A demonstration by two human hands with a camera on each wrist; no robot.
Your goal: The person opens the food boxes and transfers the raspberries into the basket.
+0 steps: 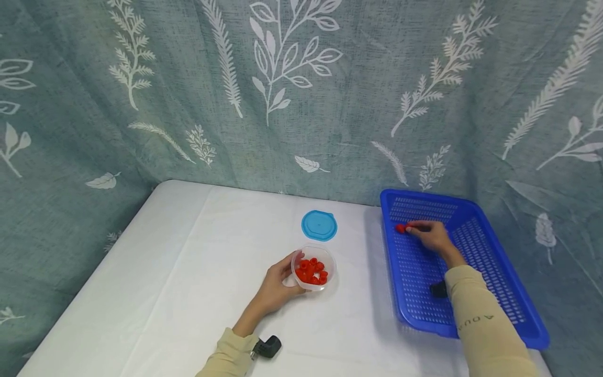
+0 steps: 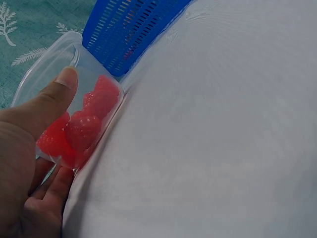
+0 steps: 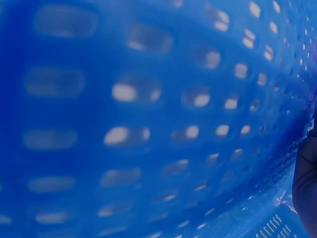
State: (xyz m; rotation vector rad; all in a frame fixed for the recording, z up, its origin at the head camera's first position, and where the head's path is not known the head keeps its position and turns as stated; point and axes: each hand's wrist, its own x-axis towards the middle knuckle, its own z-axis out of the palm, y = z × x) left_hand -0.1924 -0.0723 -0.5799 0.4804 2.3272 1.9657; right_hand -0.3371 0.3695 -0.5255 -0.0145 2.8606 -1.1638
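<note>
My left hand (image 1: 278, 285) grips a clear plastic tub (image 1: 332, 269) from its left side, thumb against the wall and fingers underneath in the left wrist view. Inside the tub lie several red raspberries (image 2: 83, 130). My right hand (image 1: 431, 236) reaches down into a blue perforated basket (image 1: 511, 272) and pinches a red raspberry (image 1: 409, 225) between thumb and fingertips. Another raspberry (image 1: 400, 228) lies just left of it on the basket floor. The right wrist view shows mostly basket wall, with a bit of the hand at its right edge; the fingertips are hidden there.
A round blue lid (image 1: 319, 225) lies flat on the white-covered table (image 1: 221, 251), behind the tub. The basket's raised rim stands between the tub and my right hand. A green leaf-patterned curtain (image 1: 301, 146) hangs along the back and sides.
</note>
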